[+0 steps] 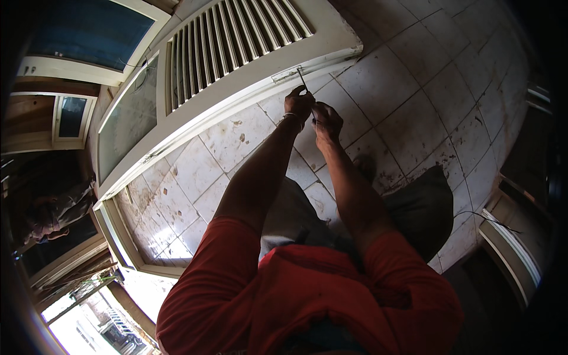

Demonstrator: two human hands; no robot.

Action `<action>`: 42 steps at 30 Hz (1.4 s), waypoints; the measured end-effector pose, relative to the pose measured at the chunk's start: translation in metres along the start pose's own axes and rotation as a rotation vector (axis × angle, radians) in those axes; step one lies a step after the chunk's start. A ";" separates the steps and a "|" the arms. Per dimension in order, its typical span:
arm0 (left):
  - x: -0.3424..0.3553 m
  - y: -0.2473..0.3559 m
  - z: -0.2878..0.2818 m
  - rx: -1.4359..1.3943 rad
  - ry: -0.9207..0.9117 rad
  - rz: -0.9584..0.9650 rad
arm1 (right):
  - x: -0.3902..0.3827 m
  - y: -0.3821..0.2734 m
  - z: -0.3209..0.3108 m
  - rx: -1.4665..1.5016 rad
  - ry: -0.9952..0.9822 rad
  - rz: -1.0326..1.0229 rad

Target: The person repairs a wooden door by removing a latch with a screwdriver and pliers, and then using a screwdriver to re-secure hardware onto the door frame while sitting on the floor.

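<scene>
A cream louvred door [331, 44] lies on its side across the upper middle, its long edge facing me. Set into that edge is a small metal fitting [286, 76], like a latch plate. The thin dark shaft of a screwdriver-like tool [302, 79] slants up to the edge, its tip at the right end of the fitting. My left hand [299, 105] is closed around the lower shaft. Just behind it, my right hand [327, 122] is closed too, in line with the tool. The fingers hide its handle.
White floor tiles [408, 94], stained and littered with debris, spread around the door. A dark-clad knee [423, 207] is at my right. Framed panels [89, 35] stand at the upper left. Another person [53, 216] is at the far left. Pale frame pieces [506, 254] lie at right.
</scene>
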State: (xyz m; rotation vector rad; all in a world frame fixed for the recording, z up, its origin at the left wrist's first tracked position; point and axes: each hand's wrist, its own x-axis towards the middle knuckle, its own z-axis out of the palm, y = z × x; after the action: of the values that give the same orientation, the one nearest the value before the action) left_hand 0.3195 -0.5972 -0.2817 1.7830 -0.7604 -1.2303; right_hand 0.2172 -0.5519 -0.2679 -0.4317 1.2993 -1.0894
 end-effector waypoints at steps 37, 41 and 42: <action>0.028 0.001 0.000 0.288 0.008 -0.069 | 0.013 -0.008 -0.009 0.391 -0.260 0.369; 0.035 0.007 -0.012 0.942 -0.020 0.302 | -0.014 -0.031 0.020 0.102 -0.132 0.190; 0.034 0.010 -0.010 1.175 -0.023 0.431 | -0.004 -0.018 0.023 0.056 -0.103 -0.009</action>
State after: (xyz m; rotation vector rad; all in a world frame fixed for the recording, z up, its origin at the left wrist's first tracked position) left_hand 0.3402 -0.6278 -0.2860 2.2492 -2.0263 -0.4756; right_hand 0.2311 -0.5640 -0.2452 -0.4467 1.1743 -1.0947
